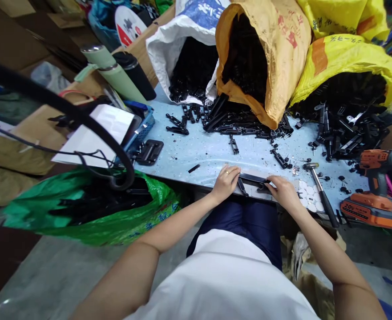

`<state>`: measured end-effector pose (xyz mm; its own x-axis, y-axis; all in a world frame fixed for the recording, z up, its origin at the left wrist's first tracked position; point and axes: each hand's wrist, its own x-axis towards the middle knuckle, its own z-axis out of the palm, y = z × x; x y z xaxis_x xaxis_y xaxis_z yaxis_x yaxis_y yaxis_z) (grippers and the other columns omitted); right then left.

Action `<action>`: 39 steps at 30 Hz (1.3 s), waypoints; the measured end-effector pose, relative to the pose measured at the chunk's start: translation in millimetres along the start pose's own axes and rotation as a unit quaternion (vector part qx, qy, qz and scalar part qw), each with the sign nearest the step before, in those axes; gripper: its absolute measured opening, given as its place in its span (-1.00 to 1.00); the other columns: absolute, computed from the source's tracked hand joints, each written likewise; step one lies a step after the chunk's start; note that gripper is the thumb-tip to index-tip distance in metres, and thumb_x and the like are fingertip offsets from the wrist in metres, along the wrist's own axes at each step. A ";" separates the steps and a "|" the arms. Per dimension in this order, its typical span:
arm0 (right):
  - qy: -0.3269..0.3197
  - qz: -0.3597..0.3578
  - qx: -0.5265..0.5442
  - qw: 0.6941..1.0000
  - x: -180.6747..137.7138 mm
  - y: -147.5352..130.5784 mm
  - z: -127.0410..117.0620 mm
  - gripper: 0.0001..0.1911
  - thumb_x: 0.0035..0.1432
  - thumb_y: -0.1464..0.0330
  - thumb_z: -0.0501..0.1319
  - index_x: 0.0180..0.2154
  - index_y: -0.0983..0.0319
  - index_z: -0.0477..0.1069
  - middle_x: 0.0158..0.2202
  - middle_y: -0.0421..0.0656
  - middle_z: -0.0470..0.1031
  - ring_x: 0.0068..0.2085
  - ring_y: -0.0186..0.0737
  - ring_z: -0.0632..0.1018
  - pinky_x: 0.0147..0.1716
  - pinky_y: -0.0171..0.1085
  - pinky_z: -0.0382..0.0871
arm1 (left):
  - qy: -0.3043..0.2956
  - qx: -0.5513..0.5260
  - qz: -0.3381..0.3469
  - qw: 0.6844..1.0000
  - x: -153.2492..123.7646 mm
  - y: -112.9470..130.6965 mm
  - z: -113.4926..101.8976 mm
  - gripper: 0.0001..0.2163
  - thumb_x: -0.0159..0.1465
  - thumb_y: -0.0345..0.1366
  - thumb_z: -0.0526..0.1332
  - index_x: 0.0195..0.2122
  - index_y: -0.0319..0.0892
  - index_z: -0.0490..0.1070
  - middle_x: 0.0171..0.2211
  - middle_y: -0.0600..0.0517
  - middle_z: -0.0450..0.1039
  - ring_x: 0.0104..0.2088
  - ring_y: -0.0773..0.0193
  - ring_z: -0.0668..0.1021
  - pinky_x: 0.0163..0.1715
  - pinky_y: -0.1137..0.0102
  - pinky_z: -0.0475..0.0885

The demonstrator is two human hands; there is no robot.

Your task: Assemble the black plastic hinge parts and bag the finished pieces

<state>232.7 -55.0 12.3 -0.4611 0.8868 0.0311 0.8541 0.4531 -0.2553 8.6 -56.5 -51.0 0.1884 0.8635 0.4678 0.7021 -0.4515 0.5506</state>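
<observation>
Two ends pinched here, left hand on one, right hand on the other, of a black bar at the table's near edge, seemingly part-built, while loose parts beyond and filled sacks behind look unworked.

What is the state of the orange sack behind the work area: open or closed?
Open: the orange sack has a wide, gaping mouth, and dark parts show inside.

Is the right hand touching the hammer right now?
Apart. The head view shows it: the right hand is at one end of the black bar, and white discs lie between it and the hammer.
</observation>
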 end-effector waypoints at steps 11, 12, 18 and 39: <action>0.092 -0.165 -0.094 0.977 -23.4 41.5 13.3 -0.52 0.22 0.12 -0.02 0.09 0.22 0.23 -0.09 0.06 0.38 -0.21 -0.09 0.48 -0.32 -0.17 0.41 | -0.110 0.154 0.244 0.951 7.5 -3.8 -2.8 -0.65 0.30 -0.22 -0.01 0.05 -0.25 0.26 0.00 -0.18 0.38 0.09 0.08 0.35 0.10 0.06 0.14; 0.080 -0.174 -0.104 0.976 -24.0 44.6 15.7 -0.52 0.22 0.12 -0.02 0.08 0.21 0.24 -0.12 0.05 0.39 -0.25 -0.11 0.48 -0.34 -0.19 0.41 | -0.136 0.147 0.281 0.939 12.2 -1.0 -1.6 -0.64 0.30 -0.21 -0.01 0.06 -0.25 0.25 0.01 -0.17 0.37 0.08 0.10 0.36 0.10 0.10 0.14; 0.059 -0.176 -0.052 0.981 -20.4 54.7 29.4 -0.51 0.23 0.14 -0.02 0.12 0.20 0.20 -0.23 0.00 0.41 -0.29 -0.17 0.47 -0.34 -0.24 0.40 | -0.221 0.130 0.271 0.928 30.8 20.6 12.7 -0.52 0.25 -0.10 0.05 0.04 -0.41 0.22 -0.06 -0.25 0.39 -0.02 0.06 0.42 0.03 0.17 0.22; 0.085 -0.334 0.044 0.938 7.4 74.9 16.4 -0.41 0.23 0.31 0.02 0.25 0.01 -0.12 -0.41 -0.13 0.43 -0.43 -0.18 0.50 -0.50 -0.27 0.43 | -0.224 0.113 0.165 0.954 52.5 46.9 28.9 -0.58 0.14 -0.02 0.18 -0.23 -0.35 0.36 -0.33 -0.13 0.44 -0.23 0.12 0.47 -0.39 0.35 0.32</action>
<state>289.3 -16.1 -22.5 -0.8342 0.4134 0.3651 0.3619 0.9098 -0.2033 71.2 -25.9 -20.6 0.6634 0.7153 0.2197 0.6744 -0.6988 0.2385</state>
